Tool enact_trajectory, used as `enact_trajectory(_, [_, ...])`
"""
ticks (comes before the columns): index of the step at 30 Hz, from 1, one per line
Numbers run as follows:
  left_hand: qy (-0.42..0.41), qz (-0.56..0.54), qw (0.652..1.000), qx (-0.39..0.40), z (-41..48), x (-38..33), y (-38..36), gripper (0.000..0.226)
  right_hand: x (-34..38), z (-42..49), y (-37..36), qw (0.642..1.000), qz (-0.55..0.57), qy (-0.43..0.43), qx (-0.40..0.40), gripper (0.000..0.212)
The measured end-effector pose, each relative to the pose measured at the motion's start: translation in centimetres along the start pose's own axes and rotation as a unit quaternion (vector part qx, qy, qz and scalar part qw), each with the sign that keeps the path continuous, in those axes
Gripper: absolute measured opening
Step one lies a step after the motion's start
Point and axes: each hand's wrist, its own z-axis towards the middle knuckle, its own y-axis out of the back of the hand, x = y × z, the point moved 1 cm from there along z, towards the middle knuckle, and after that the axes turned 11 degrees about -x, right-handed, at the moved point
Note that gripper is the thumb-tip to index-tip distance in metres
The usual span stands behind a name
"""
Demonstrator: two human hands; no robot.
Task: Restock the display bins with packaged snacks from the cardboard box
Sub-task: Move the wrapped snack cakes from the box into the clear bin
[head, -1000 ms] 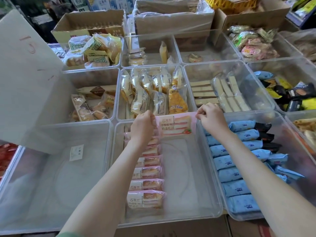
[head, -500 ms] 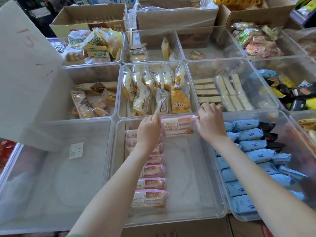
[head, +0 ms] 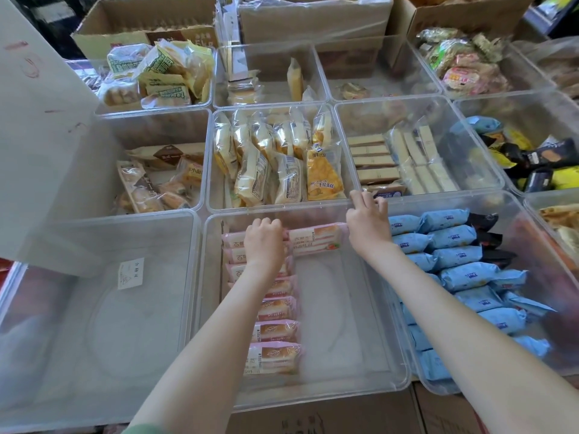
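Note:
A pink packaged sandwich snack (head: 316, 239) lies at the far end of the clear middle bin (head: 385, 364). My left hand (head: 264, 242) grips its left end and my right hand (head: 368, 222) grips its right end. It sits low in the bin, to the right of a column of several matching pink packs (head: 275, 308) that runs along the bin's left side. The right half of the bin floor is bare.
A clear bin with only a label (head: 94, 308) lies on the left under a white lid (head: 37, 136). Blue packs (head: 463, 270) fill the bin on the right. Bins of yellow cakes (head: 282, 164) and wafers (head: 404, 161) lie beyond, with cardboard boxes (head: 147, 36) behind.
Both hands have lowered the pink pack from above the bin's far rim down into the bin, beside the top of the pink column.

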Motion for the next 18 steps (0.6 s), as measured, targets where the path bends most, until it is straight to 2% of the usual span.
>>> enact_trajectory(9, [0.031, 0.057, 0.997, 0.049, 0.5, -0.7, -0.7, 0.026, 0.5, 0.6, -0.6, 0.999, -0.006, -0.014, 0.04, 0.026])
enact_trajectory(18, [0.048, 0.004, 0.997, 0.065, -0.7, -1.3, 0.2, 0.029, 0.4, 0.4, -0.4, 0.999, 0.027, -0.014, 0.038, 0.021])
